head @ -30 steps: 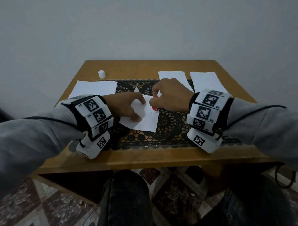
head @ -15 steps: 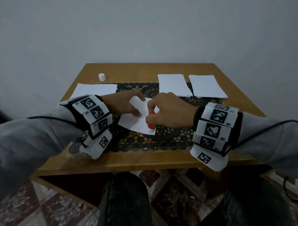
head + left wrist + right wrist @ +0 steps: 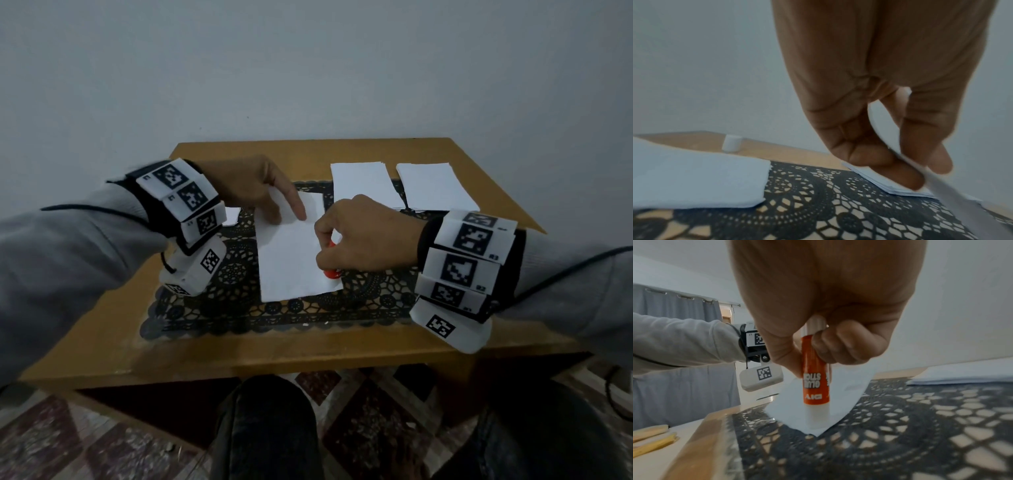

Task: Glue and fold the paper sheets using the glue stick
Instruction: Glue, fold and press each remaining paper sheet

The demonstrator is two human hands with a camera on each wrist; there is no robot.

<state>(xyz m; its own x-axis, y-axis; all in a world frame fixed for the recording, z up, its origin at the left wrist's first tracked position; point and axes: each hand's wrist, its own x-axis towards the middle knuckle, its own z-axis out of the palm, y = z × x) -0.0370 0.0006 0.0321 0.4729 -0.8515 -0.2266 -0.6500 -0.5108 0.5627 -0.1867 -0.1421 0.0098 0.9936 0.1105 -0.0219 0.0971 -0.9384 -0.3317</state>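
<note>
A white paper sheet (image 3: 291, 260) lies on the black lace mat (image 3: 239, 308). My left hand (image 3: 287, 217) is at the sheet's far edge, index finger stretched over it. In the left wrist view the left hand (image 3: 920, 170) pinches that raised edge between thumb and fingers. My right hand (image 3: 356, 240) grips the orange glue stick (image 3: 330, 274) upright. The right wrist view shows the glue stick (image 3: 815, 378) held by my right hand (image 3: 813, 360), its white tip down on the paper sheet (image 3: 793, 410) near the front right corner.
Two white paper stacks (image 3: 363, 185) (image 3: 438, 186) sit at the back right of the wooden table (image 3: 308, 346). Another stack (image 3: 694, 178) lies to the left, and the white glue cap (image 3: 731, 142) stands behind it. My knees are under the near edge.
My left hand has moved from the sheet's middle to its far edge. My right hand has drawn the glue stick toward me, down the sheet's right side to its near corner.
</note>
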